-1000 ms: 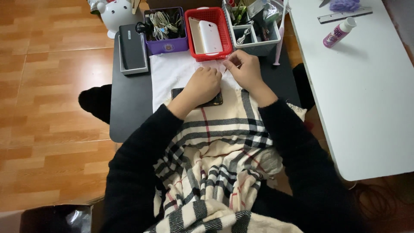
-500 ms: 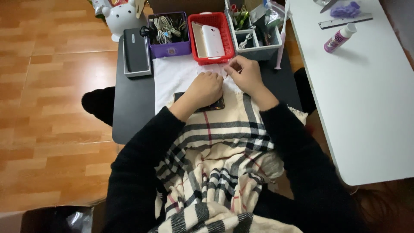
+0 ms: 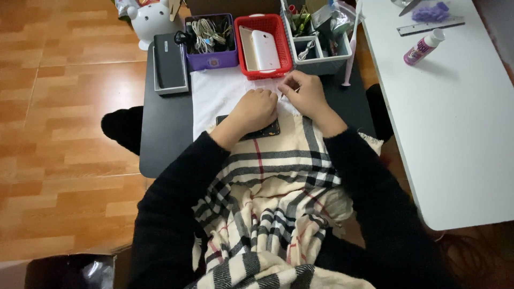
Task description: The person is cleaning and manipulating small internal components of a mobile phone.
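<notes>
My left hand (image 3: 258, 109) is curled into a fist and presses down on a dark flat phone (image 3: 266, 130), which lies on a white cloth (image 3: 214, 93). My right hand (image 3: 306, 95) is right beside it, with thumb and forefinger pinched on a thin clear film (image 3: 263, 85) just in front of the knuckles. Most of the phone is hidden under my left hand. A checked beige scarf (image 3: 267, 203) hangs from my chest and covers the near edge of the black table (image 3: 160, 144).
Along the table's far edge stand a black box in a grey tray (image 3: 169, 61), a purple box of cables (image 3: 210, 38), a red basket (image 3: 243, 24) holding white phones, and a grey organiser (image 3: 321, 56). A white table (image 3: 460, 139) on the right carries a small bottle (image 3: 423, 48) and a ruler (image 3: 431, 25).
Both hands stay together at the same place on the cloth; only the fingers shift slightly. The view has drifted a little.
</notes>
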